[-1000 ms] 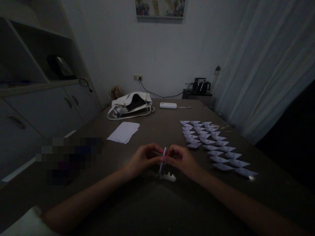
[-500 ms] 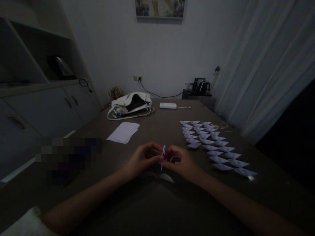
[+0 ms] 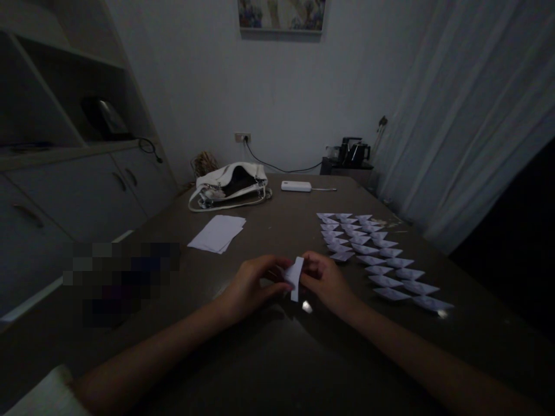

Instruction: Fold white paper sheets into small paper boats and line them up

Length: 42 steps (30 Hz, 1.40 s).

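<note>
A small piece of folded white paper (image 3: 297,279) is held upright over the table, between my two hands. My left hand (image 3: 252,284) pinches its left side with thumb and fingertips. From the other side, my right hand (image 3: 326,282) grips it, with some of its fingertips hidden behind the paper. To the right, several folded paper boats (image 3: 365,249) stand in rows. Farther left lies a loose stack of white paper sheets (image 3: 217,233).
On the brown table (image 3: 277,231), a white handbag (image 3: 234,184) and a white power bank (image 3: 296,186) with a short cable lie toward the far edge. A pixelated patch covers the left side. A kettle (image 3: 359,154) stands beyond the table at the right.
The folded paper has turned from nearly edge-on to showing its broad face and sits slightly farther right. My right hand has shifted a little to the right.
</note>
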Each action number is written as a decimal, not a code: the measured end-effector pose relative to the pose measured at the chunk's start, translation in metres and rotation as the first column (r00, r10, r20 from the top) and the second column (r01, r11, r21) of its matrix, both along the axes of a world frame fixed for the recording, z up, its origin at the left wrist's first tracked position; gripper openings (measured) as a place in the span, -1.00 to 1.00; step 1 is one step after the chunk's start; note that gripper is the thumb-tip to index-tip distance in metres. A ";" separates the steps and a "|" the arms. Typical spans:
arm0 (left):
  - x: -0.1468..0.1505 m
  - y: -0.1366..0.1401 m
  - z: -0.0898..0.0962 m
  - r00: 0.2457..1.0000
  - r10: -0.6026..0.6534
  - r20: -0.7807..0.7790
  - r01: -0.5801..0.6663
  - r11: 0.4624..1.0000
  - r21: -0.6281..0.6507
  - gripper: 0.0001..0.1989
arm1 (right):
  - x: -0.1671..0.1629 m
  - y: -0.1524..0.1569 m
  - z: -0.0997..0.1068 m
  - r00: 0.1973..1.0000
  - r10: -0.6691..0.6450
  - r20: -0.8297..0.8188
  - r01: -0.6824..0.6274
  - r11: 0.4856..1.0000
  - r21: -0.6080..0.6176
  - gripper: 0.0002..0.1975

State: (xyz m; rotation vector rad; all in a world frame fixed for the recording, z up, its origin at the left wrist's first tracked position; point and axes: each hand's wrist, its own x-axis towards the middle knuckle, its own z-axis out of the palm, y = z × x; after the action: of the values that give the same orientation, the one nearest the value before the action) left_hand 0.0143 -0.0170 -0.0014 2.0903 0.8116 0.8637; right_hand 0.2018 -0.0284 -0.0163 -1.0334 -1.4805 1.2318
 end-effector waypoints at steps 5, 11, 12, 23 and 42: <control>-0.003 0.003 0.003 0.998 0.008 -0.062 0.000 0.991 0.131 -0.68 | 0.000 0.002 0.003 0.992 0.056 -0.115 -0.070 0.990 -0.124 -0.76; -0.004 0.002 0.001 0.999 0.018 -0.027 -0.016 0.997 0.070 -0.71 | 0.001 0.001 0.001 0.993 0.064 -0.098 -0.076 0.989 -0.123 -0.78; -0.004 0.002 0.001 1.000 0.019 -0.020 -0.018 0.998 0.058 -0.71 | 0.001 0.001 0.001 0.994 0.064 -0.084 -0.073 0.991 -0.113 -0.80; -0.001 0.002 0.008 0.998 -0.008 0.067 0.013 0.997 -0.081 -0.78 | 0.000 0.002 0.000 0.995 0.084 -0.047 -0.086 0.995 -0.055 -0.84; -0.002 0.003 0.002 0.998 -0.044 -0.045 0.044 0.999 0.005 -0.76 | 0.000 0.002 -0.006 0.987 0.135 0.084 -0.125 0.985 -0.117 -0.83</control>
State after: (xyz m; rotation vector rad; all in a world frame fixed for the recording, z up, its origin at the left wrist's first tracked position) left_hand 0.0127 -0.0145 0.0007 2.1317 0.7839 0.7993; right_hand 0.2022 -0.0265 -0.0228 -1.0933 -1.5852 1.3885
